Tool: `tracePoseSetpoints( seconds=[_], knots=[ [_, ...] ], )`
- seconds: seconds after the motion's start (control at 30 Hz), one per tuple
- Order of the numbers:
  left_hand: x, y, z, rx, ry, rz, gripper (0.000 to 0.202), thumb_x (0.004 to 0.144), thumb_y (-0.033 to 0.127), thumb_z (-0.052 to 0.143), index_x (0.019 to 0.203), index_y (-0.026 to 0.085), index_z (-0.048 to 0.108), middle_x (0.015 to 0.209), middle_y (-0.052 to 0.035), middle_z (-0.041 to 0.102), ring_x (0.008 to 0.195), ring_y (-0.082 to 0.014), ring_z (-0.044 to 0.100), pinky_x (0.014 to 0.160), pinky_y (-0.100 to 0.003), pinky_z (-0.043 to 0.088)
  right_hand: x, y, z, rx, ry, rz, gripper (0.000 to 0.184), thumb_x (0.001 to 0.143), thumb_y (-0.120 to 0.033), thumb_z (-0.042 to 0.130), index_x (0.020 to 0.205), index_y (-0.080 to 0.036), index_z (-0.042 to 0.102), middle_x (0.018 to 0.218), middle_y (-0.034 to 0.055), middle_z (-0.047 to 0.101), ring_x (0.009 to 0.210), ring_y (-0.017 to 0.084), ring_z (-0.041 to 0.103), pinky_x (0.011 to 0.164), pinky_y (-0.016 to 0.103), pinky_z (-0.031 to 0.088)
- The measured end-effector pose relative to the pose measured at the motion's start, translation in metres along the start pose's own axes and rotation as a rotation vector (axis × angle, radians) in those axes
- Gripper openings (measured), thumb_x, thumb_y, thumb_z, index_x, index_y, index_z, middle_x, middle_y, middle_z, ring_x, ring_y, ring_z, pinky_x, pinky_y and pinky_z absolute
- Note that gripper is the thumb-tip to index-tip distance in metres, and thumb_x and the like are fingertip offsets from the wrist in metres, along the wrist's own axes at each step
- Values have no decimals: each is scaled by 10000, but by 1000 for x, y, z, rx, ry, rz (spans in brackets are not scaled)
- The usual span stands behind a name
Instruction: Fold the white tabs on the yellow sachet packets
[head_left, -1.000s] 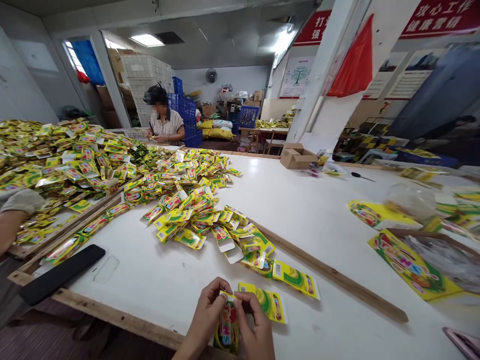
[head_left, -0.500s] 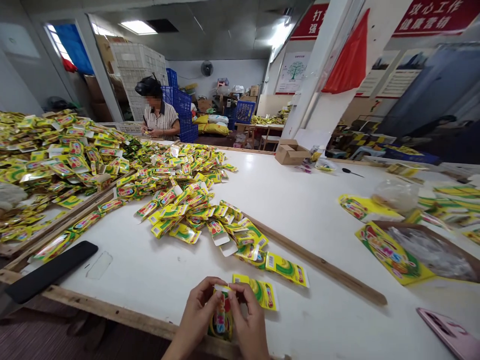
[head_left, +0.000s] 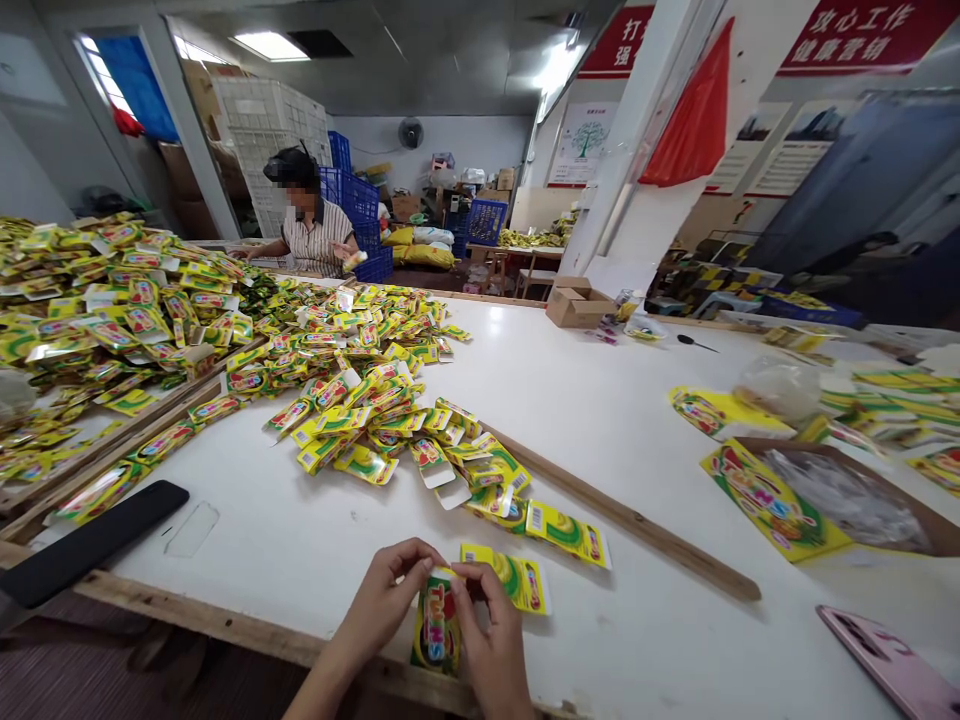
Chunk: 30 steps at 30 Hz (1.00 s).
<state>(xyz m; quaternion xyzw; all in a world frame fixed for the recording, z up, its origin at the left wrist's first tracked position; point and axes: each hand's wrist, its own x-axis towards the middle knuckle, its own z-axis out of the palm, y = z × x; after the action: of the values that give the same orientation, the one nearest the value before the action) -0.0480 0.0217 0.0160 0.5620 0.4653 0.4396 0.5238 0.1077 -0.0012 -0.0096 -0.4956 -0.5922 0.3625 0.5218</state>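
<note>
A small green and yellow printed carton (head_left: 435, 630) stands or leans at the table's near edge, its front towards me. My left hand (head_left: 394, 590) pinches the carton's upper left corner between thumb and fingertips. On the other side, my right hand (head_left: 491, 620) is closed at the top right edge, thumb against the front. The fingers partly hide the top flap. Just beyond my right hand lies a flat yellow carton (head_left: 514, 580), with another carton (head_left: 566, 533) behind it. A heap of the same cartons (head_left: 375, 400) spreads across the table further off.
A wooden strip (head_left: 622, 515) runs across the white table (head_left: 270, 560). An open display box (head_left: 772, 500) with clear plastic bags stands at right, near a pink phone (head_left: 877, 660). A black bar-like object (head_left: 94, 545) crosses the left edge. A co-worker (head_left: 315, 230) sits across the table.
My left hand has shifted up and outward, uncovering more of the carton's front. The view has turned slightly. The co-worker's arms have spread apart, with something pale in one hand.
</note>
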Motion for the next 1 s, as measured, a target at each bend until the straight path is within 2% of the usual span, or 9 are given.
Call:
tracePoseSetpoints(
  seconds=[0.17, 0.4, 0.5, 0.73, 0.87, 1.0],
  knots=[
    [4, 3, -6, 44, -72, 14, 242, 882, 335, 558, 847, 154, 715, 782, -54, 699, 770, -197, 607, 717, -258, 460, 1, -2, 0, 9, -3, 24, 193, 911, -376, 550, 923, -211, 649, 843, 35, 675, 754, 188, 634, 696, 244, 492],
    [-4, -2, -2, 17, -69, 25, 251, 900, 353, 544, 940, 168, 709, 897, -68, 723, 844, -213, 638, 777, -284, 486, 2, -3, 1, 7, -14, -21, 172, 922, -343, 535, 909, -204, 635, 840, 35, 661, 769, 180, 627, 702, 241, 492],
    [-8, -4, 3, 42, -26, 48, 238, 909, 342, 530, 935, 175, 698, 917, -64, 720, 858, -212, 644, 786, -286, 490, 2, -4, 1, 12, -14, -16, 154, 915, -329, 544, 907, -207, 638, 839, 31, 663, 761, 176, 627, 697, 238, 490],
    [-16, -10, 24, 133, 180, 142, 218, 943, 288, 464, 936, 189, 658, 904, -56, 684, 866, -200, 637, 791, -287, 481, 3, -11, 1, 26, 9, 1, 158, 902, -325, 550, 843, -202, 632, 795, 27, 658, 736, 177, 623, 682, 231, 478],
    [-18, -12, 25, 121, 203, 206, 195, 937, 263, 469, 909, 192, 648, 909, -55, 663, 886, -200, 628, 809, -289, 479, 1, -11, 1, 36, 13, 6, 160, 899, -327, 554, 829, -200, 620, 785, 23, 650, 728, 173, 614, 675, 227, 472],
    [-18, -10, 23, 70, 189, 185, 189, 926, 274, 490, 865, 190, 648, 872, -46, 659, 859, -200, 628, 789, -283, 483, 0, -10, 1, 26, 14, 2, 165, 900, -327, 550, 820, -201, 620, 774, 17, 646, 710, 167, 602, 665, 227, 465]
  ],
)
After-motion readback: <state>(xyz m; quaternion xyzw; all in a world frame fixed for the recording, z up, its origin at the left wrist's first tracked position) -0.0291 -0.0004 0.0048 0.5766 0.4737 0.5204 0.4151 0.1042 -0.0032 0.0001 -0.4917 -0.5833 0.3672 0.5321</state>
